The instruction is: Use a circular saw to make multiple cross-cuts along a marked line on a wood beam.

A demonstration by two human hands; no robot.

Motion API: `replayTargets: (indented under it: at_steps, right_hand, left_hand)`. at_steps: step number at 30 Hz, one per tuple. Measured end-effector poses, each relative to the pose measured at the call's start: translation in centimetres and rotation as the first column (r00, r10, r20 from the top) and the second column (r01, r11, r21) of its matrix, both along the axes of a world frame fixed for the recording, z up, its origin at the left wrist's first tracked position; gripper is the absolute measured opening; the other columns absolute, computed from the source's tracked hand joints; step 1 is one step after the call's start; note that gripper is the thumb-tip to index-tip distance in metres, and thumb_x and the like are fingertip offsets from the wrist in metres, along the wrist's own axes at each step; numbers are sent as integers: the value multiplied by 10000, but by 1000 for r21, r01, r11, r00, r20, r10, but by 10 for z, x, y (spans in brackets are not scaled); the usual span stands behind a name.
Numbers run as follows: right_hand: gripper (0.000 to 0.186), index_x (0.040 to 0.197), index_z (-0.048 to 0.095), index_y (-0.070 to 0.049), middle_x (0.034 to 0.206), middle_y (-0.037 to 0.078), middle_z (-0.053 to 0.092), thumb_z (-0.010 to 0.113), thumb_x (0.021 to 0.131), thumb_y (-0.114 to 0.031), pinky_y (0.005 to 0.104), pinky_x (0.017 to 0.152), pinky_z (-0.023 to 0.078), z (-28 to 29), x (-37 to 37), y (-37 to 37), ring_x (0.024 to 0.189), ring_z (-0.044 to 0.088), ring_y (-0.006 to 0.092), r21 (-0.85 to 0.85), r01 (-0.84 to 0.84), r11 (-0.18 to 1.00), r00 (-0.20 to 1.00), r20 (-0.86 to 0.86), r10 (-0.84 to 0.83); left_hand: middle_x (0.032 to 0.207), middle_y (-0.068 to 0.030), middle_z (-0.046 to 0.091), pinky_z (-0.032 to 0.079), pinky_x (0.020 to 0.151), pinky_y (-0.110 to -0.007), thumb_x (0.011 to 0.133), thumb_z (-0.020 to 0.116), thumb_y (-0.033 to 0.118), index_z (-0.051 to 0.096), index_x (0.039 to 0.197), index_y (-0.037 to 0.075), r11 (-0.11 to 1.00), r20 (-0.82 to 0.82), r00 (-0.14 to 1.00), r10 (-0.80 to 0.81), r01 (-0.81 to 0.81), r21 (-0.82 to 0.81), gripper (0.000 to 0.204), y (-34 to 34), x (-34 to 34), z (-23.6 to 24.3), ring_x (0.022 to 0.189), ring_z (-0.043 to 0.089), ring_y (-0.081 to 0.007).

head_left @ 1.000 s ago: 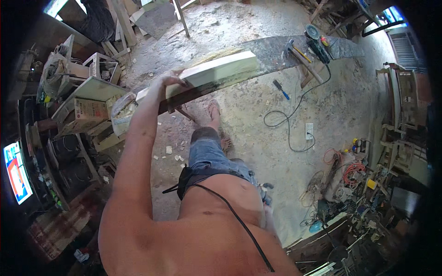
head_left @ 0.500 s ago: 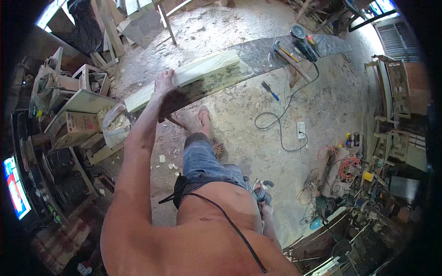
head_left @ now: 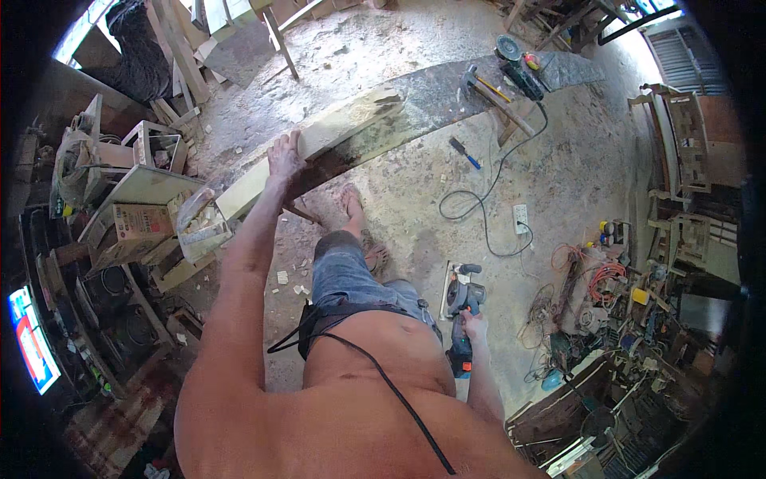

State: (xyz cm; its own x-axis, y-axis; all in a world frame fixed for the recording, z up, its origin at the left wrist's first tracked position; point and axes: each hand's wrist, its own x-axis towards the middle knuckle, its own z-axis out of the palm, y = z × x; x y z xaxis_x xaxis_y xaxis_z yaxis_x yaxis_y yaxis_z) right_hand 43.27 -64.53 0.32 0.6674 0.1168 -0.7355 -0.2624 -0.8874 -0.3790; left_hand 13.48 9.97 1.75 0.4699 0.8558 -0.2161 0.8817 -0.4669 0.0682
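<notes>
Right side, newest change: the power saw, hidden behind my wearer's hip a second ago, now hangs fully in view beside the shorts. The right hand is wrapped closed around its handle, base plate turned toward the legs. It is well apart from the wood, so I judge nothing is being cut at this moment.

Left hand rests across the pale timber, fingers a little apart and reaching over the top; thumb hidden, so I can't tell how firm the hold is. The timber lies lengthwise along the near part of the surface. It looks rolled compared with half a second back, and I read that as the left hand setting which face is up.

Surface: long, narrow, dark-stained. Far end carries an angle grinder; a hammer lies nearer, handle overhanging the edge.

Room: blue-handled tool on the floor, cord looping past it, white power strip beyond. Wood scraps underfoot. Cardboard box and lit screen to the left; coiled orange cable among clutter to the right.
</notes>
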Motion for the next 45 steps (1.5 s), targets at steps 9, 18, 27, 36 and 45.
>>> replayTargets:
  at_steps: [9, 18, 27, 36, 45]
  right_hand:
    - [363, 703, 699, -41, 595, 57, 634, 864, 938, -264, 388, 455, 495, 29, -3, 32, 483, 624, 190, -115, -73, 991, 995, 53, 80]
    - [385, 936, 766, 9, 788, 149, 731, 865, 923, -363, 462, 628, 543, 39, 6, 63, 673, 699, 302, -124, -102, 987, 991, 71, 112]
    - [232, 1004, 805, -48, 736, 142, 717, 803, 995, -280, 482, 643, 538, 126, 7, 224, 687, 731, 345, 162, -227, 960, 969, 134, 206]
    - [542, 1040, 820, 61, 938, 355, 769, 818, 934, -470, 542, 823, 603, 160, 28, 442, 955, 810, 487, 168, -673, 721, 721, 364, 589]
    - [608, 990, 825, 45, 923, 211, 832, 817, 931, -560, 481, 789, 600, 163, 23, 529, 848, 811, 374, 146, -721, 677, 670, 397, 627]
  left_hand:
    - [1701, -101, 604, 443, 1283, -442, 776, 990, 419, 489, 1750, 181, 674, 364, 930, -42, 295, -677, 1120, 94, -41, 3, 1521, 569, -279]
    - [1702, -119, 606, 453, 1279, -440, 791, 978, 402, 488, 1752, 187, 585, 395, 916, 71, 283, -760, 1099, 96, -43, 1, 1546, 559, -296]
    - [1321, -124, 690, 496, 1070, -559, 797, 963, 394, 612, 1598, 191, 973, 95, 980, -174, 156, 172, 898, 2, -55, -23, 1293, 654, -321]
    - [1381, -133, 667, 483, 1107, -559, 708, 976, 485, 568, 1570, 152, 974, 254, 950, -182, 139, 181, 1010, -18, 17, -8, 1327, 643, -349]
    - [1392, -131, 670, 479, 1150, -557, 720, 976, 588, 608, 1475, 114, 995, 248, 965, -83, 66, 73, 964, -23, 25, 3, 1354, 648, -342]
